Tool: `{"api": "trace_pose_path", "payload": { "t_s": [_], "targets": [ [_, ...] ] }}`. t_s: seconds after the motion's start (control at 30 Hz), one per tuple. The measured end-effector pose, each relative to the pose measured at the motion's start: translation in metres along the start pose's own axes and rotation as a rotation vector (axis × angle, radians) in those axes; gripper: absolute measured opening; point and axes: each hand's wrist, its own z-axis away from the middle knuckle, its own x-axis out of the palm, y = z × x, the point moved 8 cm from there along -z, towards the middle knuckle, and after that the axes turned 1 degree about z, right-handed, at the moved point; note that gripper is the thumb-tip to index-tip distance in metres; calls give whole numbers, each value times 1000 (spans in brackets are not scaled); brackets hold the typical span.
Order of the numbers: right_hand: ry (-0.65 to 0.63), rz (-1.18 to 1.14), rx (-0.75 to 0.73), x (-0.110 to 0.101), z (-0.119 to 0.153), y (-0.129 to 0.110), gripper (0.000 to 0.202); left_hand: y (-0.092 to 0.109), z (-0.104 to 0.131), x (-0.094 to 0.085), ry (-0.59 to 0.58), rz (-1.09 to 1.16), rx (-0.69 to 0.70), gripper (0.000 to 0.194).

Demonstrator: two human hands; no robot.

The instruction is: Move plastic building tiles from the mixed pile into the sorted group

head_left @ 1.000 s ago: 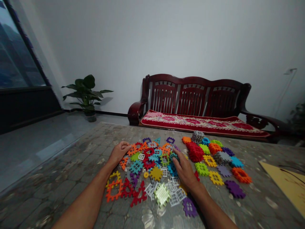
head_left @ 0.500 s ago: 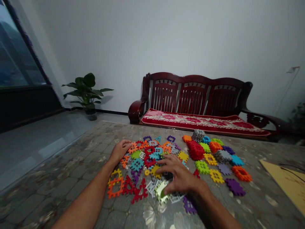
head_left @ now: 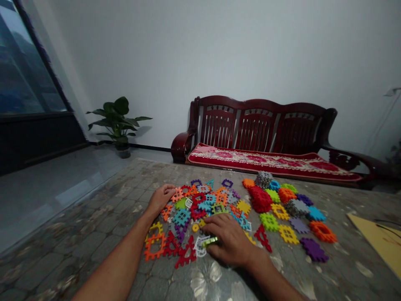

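My right hand (head_left: 230, 238) is low over the front of a loose pile of notched plastic building pieces. Its fingers are closed on a light green notched building piece (head_left: 209, 241), which shows edge-on beside white lattice pieces (head_left: 200, 246). The palm side is hidden. At the pile's left edge lies my left hand (head_left: 162, 197), its fingers stretched out and touching or nearly touching an orange window piece (head_left: 178, 194). Around the hands are a teal window piece (head_left: 181, 217), red triangular pieces (head_left: 188, 252), an orange square frame (head_left: 155, 246) and a small yellow wheel-like piece (head_left: 195, 228).
To the right, pieces lie grouped by colour, with a red stack (head_left: 260, 199), a grey stack (head_left: 296, 207) and a purple piece (head_left: 314, 249). A yellow board (head_left: 376, 242) lies at the cloth-covered table's (head_left: 119, 209) right. Behind stands a wooden bench (head_left: 253, 125).
My right hand has closed round the light green piece and turned it from flat to edge-on. Purple and white pieces near that hand no longer show. My left hand stays at the pile's edge.
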Motion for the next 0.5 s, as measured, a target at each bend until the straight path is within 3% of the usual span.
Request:
{"api": "trace_pose_path", "payload": {
  "t_s": [0.23,0.5],
  "targets": [
    [153,92,136,4,-11,12,14,3,0,0,5,-12,20,40],
    [392,-129,308,-16,-18,47,27,6,2,1,3,47,-17,43]
  ]
}}
